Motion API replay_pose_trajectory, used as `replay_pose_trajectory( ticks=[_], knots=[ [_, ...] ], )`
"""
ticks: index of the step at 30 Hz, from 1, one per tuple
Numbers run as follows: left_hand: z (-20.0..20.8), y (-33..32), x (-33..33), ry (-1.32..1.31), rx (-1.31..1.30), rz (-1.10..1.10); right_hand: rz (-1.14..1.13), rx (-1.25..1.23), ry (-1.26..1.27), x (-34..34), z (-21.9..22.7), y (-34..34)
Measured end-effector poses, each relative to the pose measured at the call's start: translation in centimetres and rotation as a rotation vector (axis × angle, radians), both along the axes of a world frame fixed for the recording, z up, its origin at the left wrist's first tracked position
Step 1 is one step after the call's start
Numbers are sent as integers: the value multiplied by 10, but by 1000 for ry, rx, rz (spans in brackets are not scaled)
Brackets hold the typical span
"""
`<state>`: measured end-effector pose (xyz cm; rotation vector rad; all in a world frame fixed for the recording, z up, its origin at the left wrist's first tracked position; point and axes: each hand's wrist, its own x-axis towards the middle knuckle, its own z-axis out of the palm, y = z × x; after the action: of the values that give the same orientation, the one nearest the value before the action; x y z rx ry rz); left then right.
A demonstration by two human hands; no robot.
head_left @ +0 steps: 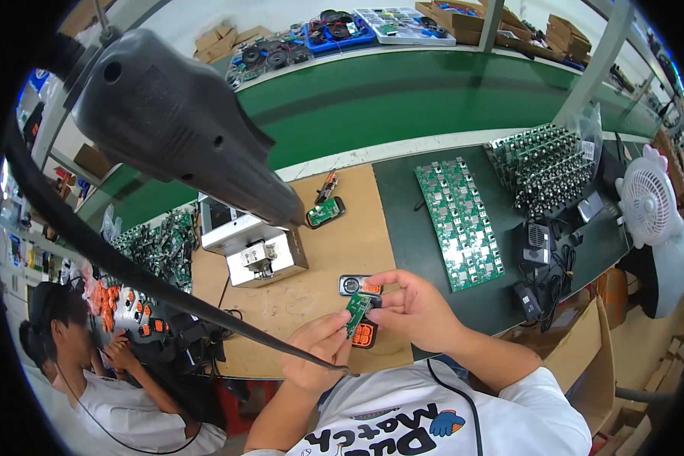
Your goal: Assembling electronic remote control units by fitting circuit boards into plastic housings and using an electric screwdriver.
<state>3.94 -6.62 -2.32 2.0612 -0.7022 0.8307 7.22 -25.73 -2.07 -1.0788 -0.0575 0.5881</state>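
A small green circuit board is held up over the brown work mat between my two hands. My left hand pinches its lower left side. The thumb and fingers of my right hand close on its right edge, by a dark part I cannot make out. Just under the board lies a black casing with an orange keypad, partly covered by my hands. Beyond it a second casing with a round grey part and orange keys lies partly behind my right fingers.
A large power screwdriver hangs at upper left, its cable crossing before me. Behind my hands stand a metal fixture and a casing with a board. Right are a board panel, stacked boards and a fan. A co-worker sits left.
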Motion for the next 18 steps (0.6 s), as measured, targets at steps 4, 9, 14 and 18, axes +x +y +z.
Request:
replay_pose_trajectory(
  ticks=[4, 9, 14, 18],
  knots=[
    [6, 6, 2, -42, 106, -9, 9, 58, -41, -1, 2, 1],
    [25, 12, 4, 69, 409, -153, -74, 70, -50, -5, 5, 0],
    [32, 1, -9, 231, -50, -82, -124, 111, -206, -17, 4, -1],
    [32, -5, 16, 442, -317, -289, -155, -245, -783, -18, 10, -13]
  ],
)
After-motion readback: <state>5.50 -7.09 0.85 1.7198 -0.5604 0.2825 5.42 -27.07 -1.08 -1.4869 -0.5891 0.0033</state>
